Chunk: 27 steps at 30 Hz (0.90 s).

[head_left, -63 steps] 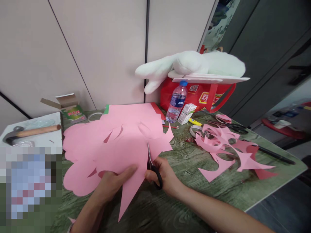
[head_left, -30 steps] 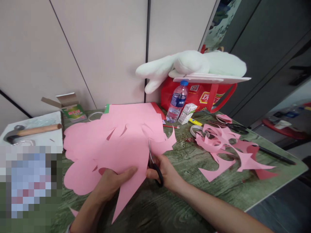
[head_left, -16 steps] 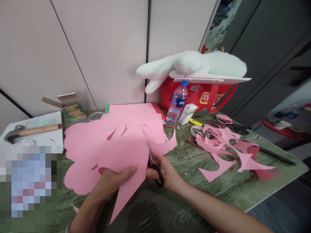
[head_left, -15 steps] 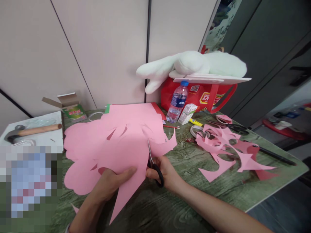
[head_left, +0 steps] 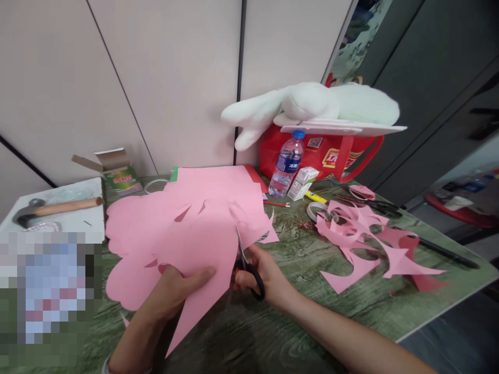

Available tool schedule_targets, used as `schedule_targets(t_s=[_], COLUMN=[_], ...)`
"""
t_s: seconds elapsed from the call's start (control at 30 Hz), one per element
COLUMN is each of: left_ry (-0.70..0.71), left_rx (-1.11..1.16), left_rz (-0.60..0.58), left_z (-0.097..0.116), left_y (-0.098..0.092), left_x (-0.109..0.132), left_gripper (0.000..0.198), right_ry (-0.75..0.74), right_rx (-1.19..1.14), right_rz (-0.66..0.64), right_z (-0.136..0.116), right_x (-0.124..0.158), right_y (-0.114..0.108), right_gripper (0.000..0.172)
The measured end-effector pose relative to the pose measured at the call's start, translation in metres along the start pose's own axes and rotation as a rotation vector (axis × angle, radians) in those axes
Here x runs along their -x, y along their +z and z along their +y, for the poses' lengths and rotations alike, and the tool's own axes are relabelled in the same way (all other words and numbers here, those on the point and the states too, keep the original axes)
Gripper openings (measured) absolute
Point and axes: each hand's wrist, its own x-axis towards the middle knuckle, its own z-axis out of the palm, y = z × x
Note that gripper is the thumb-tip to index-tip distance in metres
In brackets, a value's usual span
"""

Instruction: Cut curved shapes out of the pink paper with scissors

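My left hand [head_left: 183, 288] is closed on a pink sheet of paper [head_left: 210, 244], its thumb on top and the fingers hidden underneath. Black-handled scissors [head_left: 255, 278] are in my right hand [head_left: 268, 275], fingers through the loops. Their blades point away from me and lie at the sheet's right side, along a curved cut. A pointed corner of the sheet hangs toward me. Beneath and to the left lie pink cut-outs with scalloped edges [head_left: 132, 223]. Behind them a stack of pink sheets [head_left: 218, 179] rests on the table.
Pink paper scraps [head_left: 358, 265] lie at the right, with a tape roll [head_left: 316, 210] and another pair of scissors [head_left: 384, 208]. Behind stand a water bottle [head_left: 287, 163], a small white box [head_left: 303, 183] and a red bag [head_left: 327, 156]. A hammer [head_left: 66, 206] lies at left on a white board.
The held sheet has turned slightly, its near corner shifting left. The curled strip right of the scissors has moved left and down. Both hands keep their grip.
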Motion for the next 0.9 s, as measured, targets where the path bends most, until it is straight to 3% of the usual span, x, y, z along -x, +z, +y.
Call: schedule_targets(t_s=[0.2, 0.37, 0.5, 0.57, 0.63, 0.73, 0.83, 0.9], left_ry=[-0.089, -0.108, -0.084, 0.002, 0.096, 0.144, 0.317, 0.331], left_rx=[0.059, 0.138, 0.233, 0.331, 0.472, 0.618, 0.489, 0.248], left_rz=[-0.010, -0.102, -0.013, -0.107, -0.289, -0.462, -0.481, -0.374], left_z=[0.001, 0.000, -0.007, -0.009, -0.009, -0.006, -0.010, -0.018], left_y=[-0.004, -0.011, -0.019, -0.019, -0.015, -0.002, 0.010, 0.016], left_x=[-0.002, -0.006, -0.015, -0.019, -0.020, -0.017, -0.011, -0.010], left_gripper=[0.030, 0.034, 0.039, 0.047, 0.054, 0.029, 0.042, 0.014], right_ry=[0.021, 0.051, 0.045, 0.029, -0.012, -0.083, -0.102, -0.112], right_rx=[0.046, 0.064, 0.063, 0.063, 0.051, 0.006, -0.001, 0.023], right_rz=[0.011, 0.003, 0.034, 0.085, 0.151, 0.243, 0.264, 0.241], right_z=[-0.004, -0.006, -0.005, -0.004, -0.003, -0.003, -0.004, -0.003], right_x=[0.000, 0.000, 0.001, 0.001, 0.000, -0.001, -0.002, 0.000], right_y=[0.002, 0.002, 0.003, 0.004, 0.005, 0.005, 0.005, 0.005], right_gripper=[0.041, 0.045, 0.038, 0.031, 0.026, 0.023, 0.023, 0.021])
